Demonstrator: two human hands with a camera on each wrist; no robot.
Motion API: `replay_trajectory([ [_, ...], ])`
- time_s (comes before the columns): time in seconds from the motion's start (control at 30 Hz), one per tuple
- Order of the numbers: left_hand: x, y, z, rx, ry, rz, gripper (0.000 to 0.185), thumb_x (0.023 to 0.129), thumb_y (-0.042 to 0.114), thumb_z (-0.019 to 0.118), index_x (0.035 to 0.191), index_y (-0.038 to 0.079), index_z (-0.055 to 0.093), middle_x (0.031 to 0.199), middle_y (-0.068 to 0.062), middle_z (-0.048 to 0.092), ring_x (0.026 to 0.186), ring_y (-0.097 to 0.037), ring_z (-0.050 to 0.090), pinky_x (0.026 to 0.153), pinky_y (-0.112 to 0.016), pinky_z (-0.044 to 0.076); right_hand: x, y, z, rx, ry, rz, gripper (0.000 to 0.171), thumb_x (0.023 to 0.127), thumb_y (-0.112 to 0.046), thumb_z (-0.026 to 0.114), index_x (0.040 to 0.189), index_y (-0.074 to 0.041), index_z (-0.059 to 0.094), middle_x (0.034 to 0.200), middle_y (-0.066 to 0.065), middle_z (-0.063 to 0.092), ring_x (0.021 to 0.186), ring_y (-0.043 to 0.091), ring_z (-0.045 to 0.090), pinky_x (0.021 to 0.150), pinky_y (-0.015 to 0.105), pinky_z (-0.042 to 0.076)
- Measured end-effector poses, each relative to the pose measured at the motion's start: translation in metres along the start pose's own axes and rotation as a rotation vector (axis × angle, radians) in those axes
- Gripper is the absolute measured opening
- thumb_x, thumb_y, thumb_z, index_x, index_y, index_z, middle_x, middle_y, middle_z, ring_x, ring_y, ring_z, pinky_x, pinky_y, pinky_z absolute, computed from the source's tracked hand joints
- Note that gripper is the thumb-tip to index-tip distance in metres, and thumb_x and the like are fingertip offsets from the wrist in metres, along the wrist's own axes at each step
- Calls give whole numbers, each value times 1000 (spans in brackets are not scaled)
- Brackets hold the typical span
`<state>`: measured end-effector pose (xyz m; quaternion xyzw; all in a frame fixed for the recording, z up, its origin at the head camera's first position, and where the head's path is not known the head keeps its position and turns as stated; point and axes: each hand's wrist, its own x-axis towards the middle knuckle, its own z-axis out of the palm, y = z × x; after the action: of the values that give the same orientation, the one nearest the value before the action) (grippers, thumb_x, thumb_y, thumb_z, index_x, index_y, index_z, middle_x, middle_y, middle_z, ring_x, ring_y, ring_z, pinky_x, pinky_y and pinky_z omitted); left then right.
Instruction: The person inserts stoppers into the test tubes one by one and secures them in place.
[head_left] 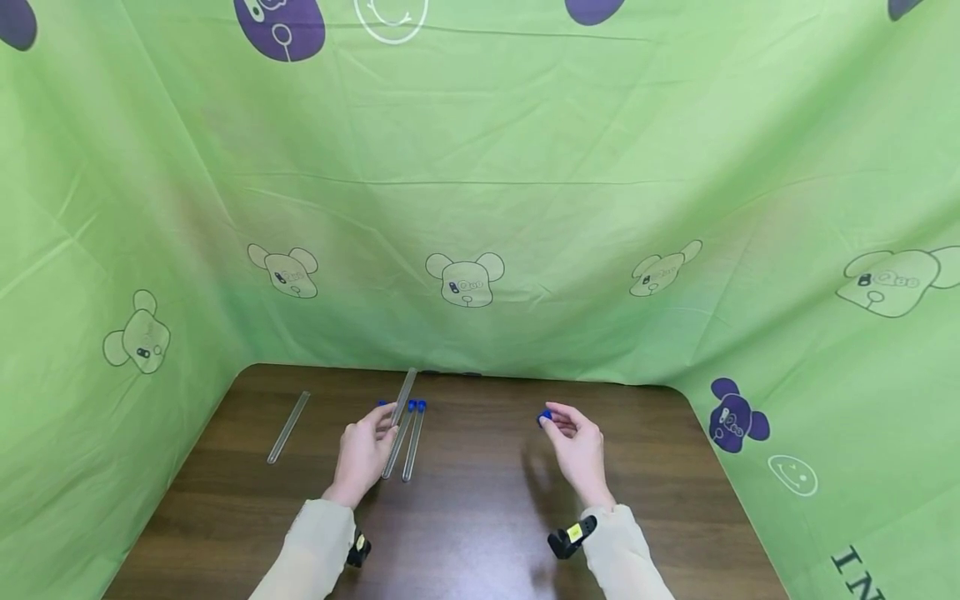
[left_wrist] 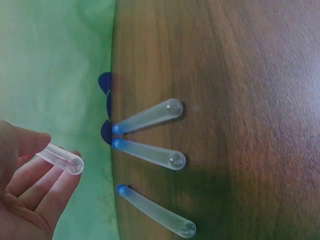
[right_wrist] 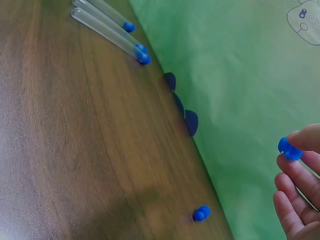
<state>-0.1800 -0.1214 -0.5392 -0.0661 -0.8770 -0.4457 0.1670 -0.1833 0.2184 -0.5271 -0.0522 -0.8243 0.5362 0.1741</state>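
My left hand (head_left: 362, 457) holds a clear test tube (head_left: 405, 393) between thumb and fingers, raised above the table. Its rounded end points toward the wrist camera in the left wrist view. On the right, my other hand (head_left: 581, 457) pinches a small blue cap (right_wrist: 289, 149) between thumb and fingertip, off the table. Three test tubes with blue caps (left_wrist: 152, 116) lie side by side below the left hand, which partly covers them in the head view. A second blue cap (right_wrist: 201, 213) lies on the table below the right hand.
Another clear test tube (head_left: 288, 427), with no blue cap visible on it, lies at the table's left. The brown wooden table (head_left: 480, 517) ends at a green cloth (head_left: 480, 208) hung at the back and sides. Wrist cameras (head_left: 572, 537) sit below both hands.
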Motion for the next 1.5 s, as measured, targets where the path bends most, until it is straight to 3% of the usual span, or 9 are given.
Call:
replay_trajectory([
  [0.4,-4,15,9,-35,-51,-9,40,93,0,72,131,7,67,107,-13,75,90,-24,74,77,-36,60,-1,-7,3,21,0,3,23,91,-9,77,114,-5,76,101,11,74,88,17,70,78,14,52],
  [0.93,-8,26,21,-24,-66,46,40,91,1,75,129,12,70,103,-12,76,86,-22,75,75,-32,60,-2,-13,7,36,4,-8,23,91,-10,78,114,-7,78,101,10,75,84,10,70,77,15,53],
  [1.5,-14,31,32,-14,-87,119,37,88,0,77,124,9,72,98,-6,77,83,-17,74,72,-31,59,-1,-26,8,50,-14,-24,23,92,-14,78,114,-9,78,102,9,75,90,19,73,77,17,53],
])
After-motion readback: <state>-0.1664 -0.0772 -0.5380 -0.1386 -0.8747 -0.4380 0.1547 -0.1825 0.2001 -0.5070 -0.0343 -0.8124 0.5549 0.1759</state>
